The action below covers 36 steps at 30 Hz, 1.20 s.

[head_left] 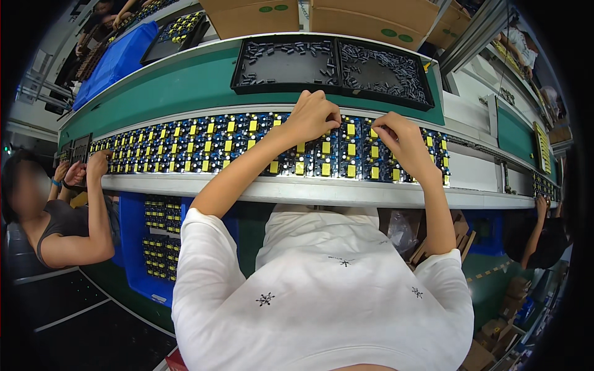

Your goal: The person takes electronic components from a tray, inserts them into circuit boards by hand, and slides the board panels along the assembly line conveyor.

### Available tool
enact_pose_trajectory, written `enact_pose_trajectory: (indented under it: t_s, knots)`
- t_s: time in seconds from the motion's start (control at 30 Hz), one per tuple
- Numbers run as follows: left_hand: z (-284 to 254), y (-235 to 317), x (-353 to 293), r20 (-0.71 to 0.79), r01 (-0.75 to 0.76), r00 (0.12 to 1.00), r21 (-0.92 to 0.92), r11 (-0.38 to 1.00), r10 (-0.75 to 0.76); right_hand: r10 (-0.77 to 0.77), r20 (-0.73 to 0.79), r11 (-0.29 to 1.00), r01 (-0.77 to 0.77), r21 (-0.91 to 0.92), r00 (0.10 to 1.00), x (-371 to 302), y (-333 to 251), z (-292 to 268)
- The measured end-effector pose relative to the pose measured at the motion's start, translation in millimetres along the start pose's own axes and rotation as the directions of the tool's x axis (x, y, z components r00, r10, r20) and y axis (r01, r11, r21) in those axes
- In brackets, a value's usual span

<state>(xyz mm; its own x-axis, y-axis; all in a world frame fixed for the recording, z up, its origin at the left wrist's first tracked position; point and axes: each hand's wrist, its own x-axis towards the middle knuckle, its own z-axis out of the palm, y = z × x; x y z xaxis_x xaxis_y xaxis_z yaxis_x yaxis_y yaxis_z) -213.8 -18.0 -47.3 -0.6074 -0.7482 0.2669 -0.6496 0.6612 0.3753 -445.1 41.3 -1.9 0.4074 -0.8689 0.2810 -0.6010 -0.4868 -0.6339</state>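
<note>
A long row of blue circuit boards with yellow block-shaped parts lies along the bench rail in front of me. My left hand hovers over the boards' far edge, its fingers curled and pinched together. Further right, my right hand is above the boards with thumb and fingers closed in a pinch. Whatever either hand holds is too small or hidden to make out. Just beyond my hands sit two black trays, the left tray and the right tray, both with many small dark cylindrical components scattered inside.
Cardboard boxes stand behind the trays on the green bench top. A co-worker's hand is over the row's left end. Below the bench, a blue bin holds more boards. Another person works at far right.
</note>
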Motion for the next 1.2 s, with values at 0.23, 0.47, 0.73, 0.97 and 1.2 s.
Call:
enact_pose_trajectory:
  t_s: [0.23,0.47,0.73,0.97,1.2]
  knots:
    - [-3,-2,0,0.021,-0.071,0.997,-0.010,0.997,0.071,-0.012,0.002,1.000,0.012,-0.001,1.000,1,-1,2]
    - [-11,9,1,0.066,-0.109,0.992,0.071,0.992,0.104,-0.027,0.077,0.996,0.021,0.087,0.997,4,-1,9]
    - [-10,1,10,-0.027,-0.086,0.996,-0.016,0.996,0.086,0.148,0.165,0.935,-0.192,0.298,0.975,16,6,11]
    - [-30,-93,65,0.012,0.104,0.995,-0.182,0.978,-0.103,0.076,0.182,0.832,-0.163,0.530,0.980,23,17,21]
    - [-31,-93,82,0.259,0.140,0.959,-0.074,0.987,-0.116,0.084,0.201,0.869,-0.171,0.465,0.976,33,20,28]
